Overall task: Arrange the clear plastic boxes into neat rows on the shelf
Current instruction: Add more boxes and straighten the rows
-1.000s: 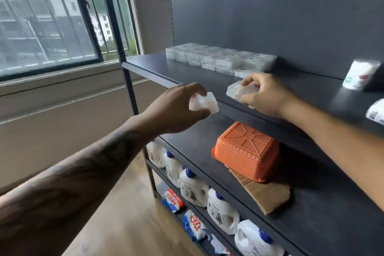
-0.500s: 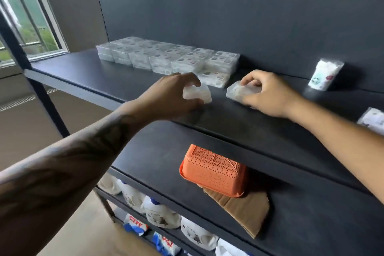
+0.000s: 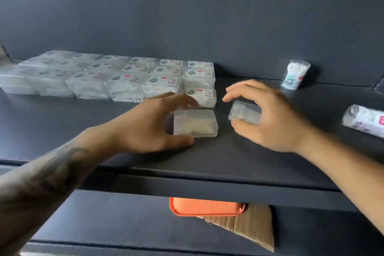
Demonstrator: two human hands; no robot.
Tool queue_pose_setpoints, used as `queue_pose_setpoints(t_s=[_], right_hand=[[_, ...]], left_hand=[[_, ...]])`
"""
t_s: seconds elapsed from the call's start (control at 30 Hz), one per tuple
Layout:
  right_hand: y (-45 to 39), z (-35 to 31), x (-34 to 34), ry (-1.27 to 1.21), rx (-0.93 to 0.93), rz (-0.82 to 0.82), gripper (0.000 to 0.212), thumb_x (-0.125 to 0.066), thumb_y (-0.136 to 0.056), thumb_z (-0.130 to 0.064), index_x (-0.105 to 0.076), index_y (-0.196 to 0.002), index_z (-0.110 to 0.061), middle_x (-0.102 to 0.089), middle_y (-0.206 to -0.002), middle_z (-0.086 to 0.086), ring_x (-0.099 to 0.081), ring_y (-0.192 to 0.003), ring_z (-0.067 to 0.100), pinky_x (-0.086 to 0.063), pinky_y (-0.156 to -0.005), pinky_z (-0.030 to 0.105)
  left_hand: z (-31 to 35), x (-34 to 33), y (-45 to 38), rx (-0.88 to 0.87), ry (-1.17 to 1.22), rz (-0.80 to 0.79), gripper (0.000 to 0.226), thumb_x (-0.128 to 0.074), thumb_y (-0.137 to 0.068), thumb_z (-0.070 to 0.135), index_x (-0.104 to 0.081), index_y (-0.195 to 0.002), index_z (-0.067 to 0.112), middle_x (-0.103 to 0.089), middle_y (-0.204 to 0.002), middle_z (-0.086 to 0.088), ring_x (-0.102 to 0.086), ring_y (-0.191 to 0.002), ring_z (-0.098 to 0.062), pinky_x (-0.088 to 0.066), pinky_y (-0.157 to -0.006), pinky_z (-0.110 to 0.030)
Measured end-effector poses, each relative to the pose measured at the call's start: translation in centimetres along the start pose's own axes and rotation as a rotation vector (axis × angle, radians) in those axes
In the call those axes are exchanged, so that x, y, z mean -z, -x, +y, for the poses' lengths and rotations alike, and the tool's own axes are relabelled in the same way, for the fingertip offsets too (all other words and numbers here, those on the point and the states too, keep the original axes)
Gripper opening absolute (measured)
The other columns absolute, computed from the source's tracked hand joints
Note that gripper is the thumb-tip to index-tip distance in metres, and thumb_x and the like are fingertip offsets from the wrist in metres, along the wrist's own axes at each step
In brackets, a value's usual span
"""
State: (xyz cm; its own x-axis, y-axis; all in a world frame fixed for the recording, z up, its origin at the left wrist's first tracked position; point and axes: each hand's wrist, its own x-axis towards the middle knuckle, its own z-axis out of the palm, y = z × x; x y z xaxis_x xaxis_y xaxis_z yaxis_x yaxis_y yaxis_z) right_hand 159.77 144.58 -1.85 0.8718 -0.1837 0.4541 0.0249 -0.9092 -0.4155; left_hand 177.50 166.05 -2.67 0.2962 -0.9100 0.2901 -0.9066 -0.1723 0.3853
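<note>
Two boxes: I am gripping one point(image 3: 195, 123) in my left hand point(image 3: 149, 124), another point(image 3: 245, 113) in my right hand point(image 3: 270, 118), by their edges; probably light, stiff, slippery.

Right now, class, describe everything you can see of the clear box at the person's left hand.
The clear box is a small, flat, rectangular case of frosted see-through plastic with rounded corners and a lid seam near its base; something pale shows dimly inside. It lies flat on the dark shelf, in front of the stacked rows of boxes. The left hand grips it, thumb at its near edge, fingers over its far side.
</note>
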Motion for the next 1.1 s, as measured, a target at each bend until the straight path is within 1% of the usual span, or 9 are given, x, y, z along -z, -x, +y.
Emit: queue_pose_setpoints(t_s=[0.13,0.27,0.37,0.47,0.57,0.7,0.83,0.97,1.1], right_hand=[[0.1,-2.4,-2.7,-0.141,-0.02,-0.033,0.042,-0.074,-0.078,-0.029,-0.065,-0.118,-0.034,-0.064,-0.118,-0.017,-0.059,-0.118,0.011,-0.044,-0.094,0.019],[1.2,-2.2,-4.3,-0.106,0.006,-0.056,0.045,-0.081,-0.08,-0.019,-0.066,-0.122,-0.026,-0.061,-0.128,-0.013,-0.055,-0.127,0.008,-0.04,-0.105,0.017],[1.4,-2.1,-4.3,-0.133,0.018,-0.024,0.045,-0.081,-0.081,-0.01,-0.067,-0.121,-0.025,-0.062,-0.128,-0.013,-0.056,-0.126,0.006,-0.041,-0.106,0.018],[1.2,-2.1,-4.5,-0.222,-0.029,-0.019,0.036,-0.076,-0.088,-0.016,-0.066,-0.119,-0.03,-0.067,-0.119,-0.017,-0.062,-0.118,0.008,-0.049,-0.101,0.027],[1.0,-2.2,-4.6,-0.382,-0.073,-0.002,0.028,-0.072,-0.095,-0.021,-0.064,-0.121,-0.03,-0.072,-0.113,-0.01,-0.068,-0.108,0.015,-0.053,-0.095,0.032],[1.0,-2.3,-4.5,-0.444,-0.122,0.034,0.025,-0.065,-0.099,-0.025,-0.062,-0.124,-0.028,-0.074,-0.109,-0.008,-0.069,-0.097,0.01,-0.052,-0.083,0.023],[0.8,-2.6,-4.3,-0.496,-0.172,0.088,0.024,-0.063,-0.099,-0.027,-0.059,-0.123,-0.028,-0.077,-0.099,-0.003,-0.068,-0.08,0.008,-0.049,-0.074,0.02],[1.1,-2.7,-4.3,-0.573,-0.157,0.061,0.037,-0.072,-0.096,-0.018,-0.053,-0.123,-0.034,-0.076,-0.097,0.004,-0.065,-0.081,0.032,-0.053,-0.075,0.041],[1.1,-2.7,-4.3,-0.591,-0.132,0.04,0.055,-0.078,-0.087,-0.003,-0.051,-0.126,-0.032,-0.075,-0.103,0.0,-0.066,-0.078,0.026,-0.055,-0.078,0.044]], left_hand=[[-1.5,-0.5,0.7,-0.017,0.138,0.019,0.05,-0.083,-0.081,0.045,-0.061,-0.126,0.04,-0.062,-0.12,0.021,-0.056,-0.109,0.002,-0.043,-0.093,-0.015],[-1.9,-0.8,1.0,-0.005,0.186,0.051,0.042,-0.076,-0.08,0.049,-0.065,-0.12,0.039,-0.067,-0.115,0.015,-0.062,-0.105,-0.012,-0.05,-0.093,-0.037],[-1.9,-0.7,1.3,-0.007,0.277,0.072,0.034,-0.079,-0.086,0.045,-0.069,-0.117,0.035,-0.07,-0.112,0.015,-0.065,-0.106,-0.012,-0.052,-0.095,-0.036],[-1.4,-0.4,1.3,0.041,0.434,0.082,0.026,-0.075,-0.09,0.043,-0.074,-0.111,0.027,-0.075,-0.103,0.007,-0.069,-0.097,-0.015,-0.053,-0.09,-0.032],[-1.3,-0.2,1.3,0.058,0.568,0.112,0.031,-0.062,-0.096,0.043,-0.076,-0.104,0.016,-0.076,-0.097,-0.007,-0.069,-0.089,-0.023,-0.053,-0.084,-0.042],[-1.6,-0.3,1.2,0.06,0.707,0.112,0.034,-0.068,-0.092,0.033,-0.07,-0.114,0.007,-0.076,-0.11,-0.013,-0.072,-0.103,-0.03,-0.057,-0.091,-0.042],[-1.9,-0.6,1.1,0.071,0.744,0.084,0.036,-0.076,-0.085,0.021,-0.067,-0.116,0.006,-0.076,-0.112,-0.013,-0.072,-0.108,-0.035,-0.053,-0.101,-0.055],[-2.1,-0.5,1.1,0.101,0.798,0.073,0.044,-0.081,-0.081,0.03,-0.067,-0.116,0.007,-0.077,-0.109,-0.016,-0.072,-0.107,-0.038,-0.051,-0.103,-0.06],[-1.9,-0.5,0.9,0.125,0.828,0.082,0.041,-0.076,-0.083,0.02,-0.064,-0.118,0.002,-0.076,-0.109,-0.018,-0.07,-0.109,-0.041,-0.051,-0.104,-0.057]])
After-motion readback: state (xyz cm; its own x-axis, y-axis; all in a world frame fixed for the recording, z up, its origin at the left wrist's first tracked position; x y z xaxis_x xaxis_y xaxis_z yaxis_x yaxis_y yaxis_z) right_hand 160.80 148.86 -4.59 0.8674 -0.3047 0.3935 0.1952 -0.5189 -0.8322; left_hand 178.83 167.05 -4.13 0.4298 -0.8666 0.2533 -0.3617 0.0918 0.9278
